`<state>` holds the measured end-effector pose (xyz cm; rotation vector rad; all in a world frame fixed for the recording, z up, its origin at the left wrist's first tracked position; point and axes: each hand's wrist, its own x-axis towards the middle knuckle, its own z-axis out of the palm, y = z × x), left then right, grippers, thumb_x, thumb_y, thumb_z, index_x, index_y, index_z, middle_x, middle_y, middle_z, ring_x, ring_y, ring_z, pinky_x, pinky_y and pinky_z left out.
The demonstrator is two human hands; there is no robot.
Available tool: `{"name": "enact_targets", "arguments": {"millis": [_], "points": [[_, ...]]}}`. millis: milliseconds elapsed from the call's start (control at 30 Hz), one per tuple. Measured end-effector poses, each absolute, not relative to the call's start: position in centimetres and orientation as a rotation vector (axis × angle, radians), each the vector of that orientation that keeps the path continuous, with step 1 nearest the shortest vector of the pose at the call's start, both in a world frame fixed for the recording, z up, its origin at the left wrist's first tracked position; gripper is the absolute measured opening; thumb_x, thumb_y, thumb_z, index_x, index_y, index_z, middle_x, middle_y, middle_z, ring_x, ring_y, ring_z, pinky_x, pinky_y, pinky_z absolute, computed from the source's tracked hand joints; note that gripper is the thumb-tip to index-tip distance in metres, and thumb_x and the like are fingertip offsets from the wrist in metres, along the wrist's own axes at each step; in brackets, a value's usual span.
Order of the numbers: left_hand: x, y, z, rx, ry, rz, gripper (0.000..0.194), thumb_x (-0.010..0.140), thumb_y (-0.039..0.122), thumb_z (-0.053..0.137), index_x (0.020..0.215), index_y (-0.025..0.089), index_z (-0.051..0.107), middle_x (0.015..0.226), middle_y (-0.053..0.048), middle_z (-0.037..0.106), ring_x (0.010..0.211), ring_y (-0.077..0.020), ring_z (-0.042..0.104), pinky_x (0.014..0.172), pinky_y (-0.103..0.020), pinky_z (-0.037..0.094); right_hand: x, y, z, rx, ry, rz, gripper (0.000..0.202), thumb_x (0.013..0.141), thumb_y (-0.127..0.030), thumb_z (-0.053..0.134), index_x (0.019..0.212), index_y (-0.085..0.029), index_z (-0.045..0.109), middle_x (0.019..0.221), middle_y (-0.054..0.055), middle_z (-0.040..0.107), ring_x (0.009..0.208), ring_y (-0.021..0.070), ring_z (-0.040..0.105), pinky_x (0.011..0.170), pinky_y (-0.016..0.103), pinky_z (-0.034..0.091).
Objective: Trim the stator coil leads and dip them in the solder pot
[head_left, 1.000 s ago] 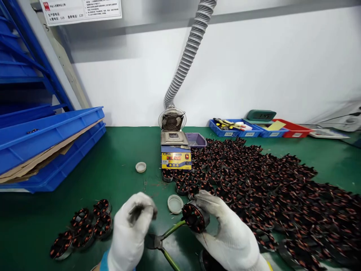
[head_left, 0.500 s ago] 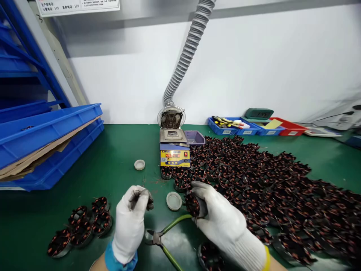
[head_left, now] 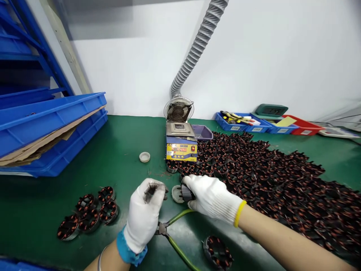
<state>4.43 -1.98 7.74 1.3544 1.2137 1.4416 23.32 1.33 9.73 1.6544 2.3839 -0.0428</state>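
White knit wraps my right hand (head_left: pixel 213 196), whose fingers pinch a dark wound ring (head_left: pixel 187 193) by its wall, thumb on the near side. I hold the ring tipped on its side just left of the crowded pile (head_left: pixel 259 180), at the right side of a shallow pale dish (head_left: pixel 176 194). Its axis runs roughly across my view; its toothed edge points left, over the dish, and its dark outer wall shows. I cannot tell whether ring and dish touch.

On my left hand (head_left: pixel 145 214) the fingers are curled in and pressed together, their tips smudged dark. Beneath that hand sit the jaws of the green-handled cutters (head_left: pixel 180 250), pointing left; the handles fan out to the right, one reaching below my right hand.

Bare green worktop (head_left: pixel 121 162) opens between the blue trays (head_left: pixel 56 124) and the yellow-fronted heater (head_left: pixel 182 150), reaching back to the wall (head_left: pixel 118 71). Room to the left narrows at five grouped rings (head_left: pixel 89 220); to the right, the pile crowds close. Nearest me, one lone ring (head_left: pixel 208 253) lies by the lower handle.
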Motion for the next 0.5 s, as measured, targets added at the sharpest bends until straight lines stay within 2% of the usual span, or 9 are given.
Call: {"name": "enact_targets", "arguments": {"millis": [233,367,433,500], "points": [[4.6,-2.1,8.0,1.337,1.208,1.446,0.017,0.083,0.031,0.061,0.073,0.016,0.063,0.065,0.0,0.063,0.061,-0.0129,0.06,0.061,-0.021,0.051,23.2,1.8,9.4,1.643,2.423,-0.016,0.031,0.076,-0.036,0.065,0.102,-0.019,0.062,0.095,0.009,0.068,0.082,0.0307,0.069,0.057,0.03,0.042],[4.6,-2.3,8.3,1.347,1.209,1.443,0.017,0.082,0.029,0.061,0.073,0.016,0.065,0.066,-0.001,0.064,0.061,-0.0134,0.06,0.061,-0.022,0.052,23.7,1.7,9.8,1.713,2.447,-0.003,0.037,0.084,-0.04,0.063,0.116,-0.022,0.059,0.106,0.008,0.065,0.085,0.0273,0.068,0.057,0.029,0.042],[4.6,-2.4,8.5,1.369,1.212,1.451,0.017,0.082,0.029,0.061,0.071,0.016,0.065,0.065,-0.001,0.064,0.061,-0.0139,0.06,0.06,-0.022,0.052,23.6,1.7,10.4,1.689,2.463,0.078,0.039,0.087,-0.036,0.063,0.123,-0.023,0.057,0.113,0.009,0.062,0.089,0.0268,0.066,0.059,0.029,0.041],[4.6,-2.5,8.6,1.378,1.214,1.464,0.016,0.081,0.027,0.061,0.07,0.016,0.065,0.064,-0.001,0.064,0.06,-0.0141,0.06,0.06,-0.023,0.052,23.1,1.7,10.8,1.616,2.442,0.172,0.033,0.09,-0.025,0.059,0.123,-0.025,0.058,0.112,0.009,0.061,0.09,0.0268,0.065,0.059,0.03,0.041]]}}
